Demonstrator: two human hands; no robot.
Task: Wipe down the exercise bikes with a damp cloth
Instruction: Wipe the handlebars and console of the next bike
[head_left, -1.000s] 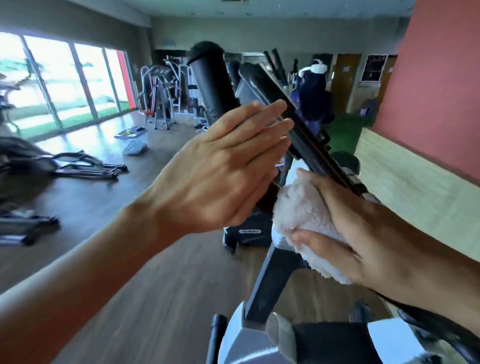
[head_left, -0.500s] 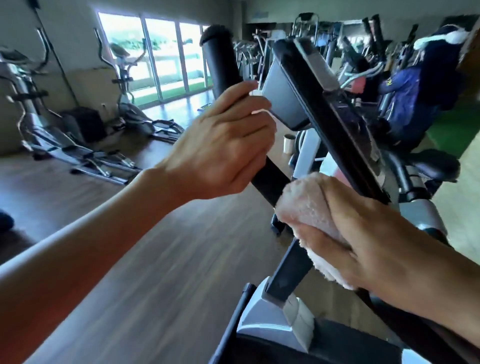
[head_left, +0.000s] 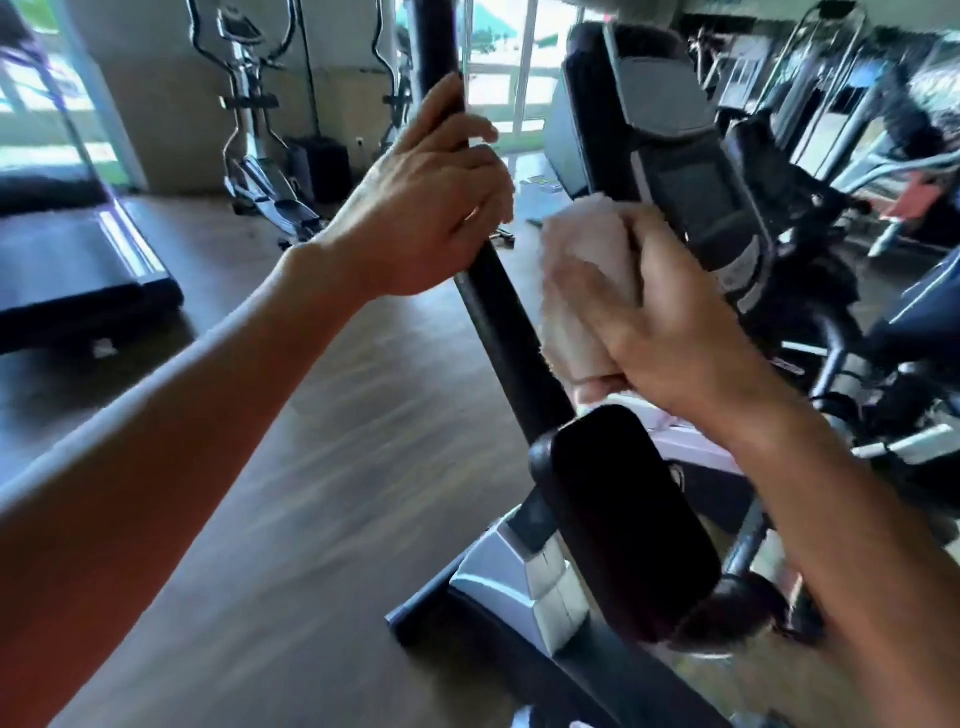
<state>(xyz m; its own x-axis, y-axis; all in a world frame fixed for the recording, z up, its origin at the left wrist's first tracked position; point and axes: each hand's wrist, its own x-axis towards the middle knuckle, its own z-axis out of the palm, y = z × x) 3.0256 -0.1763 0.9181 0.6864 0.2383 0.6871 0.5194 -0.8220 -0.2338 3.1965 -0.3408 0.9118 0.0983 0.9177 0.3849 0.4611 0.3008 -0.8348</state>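
An exercise bike fills the middle and right of the head view. Its black handlebar bar (head_left: 498, 322) rises from the silver frame (head_left: 519, 577). My left hand (head_left: 421, 208) grips that bar high up, fingers curled round it. My right hand (head_left: 670, 332) holds a bunched white cloth (head_left: 587, 280) against the left side of the bike's console (head_left: 696, 208), which has a dark screen. A black padded part (head_left: 628, 519) sits below my right wrist.
Wooden floor (head_left: 291, 499) spreads to the left. A treadmill (head_left: 78, 260) stands at far left. Elliptical trainers (head_left: 254, 130) line the back wall by the windows. More gym machines (head_left: 857, 171) crowd the right side.
My left hand went from flat against the bar to curled round it. The cloth in my right hand moved up along the console's side. The camera swung left.
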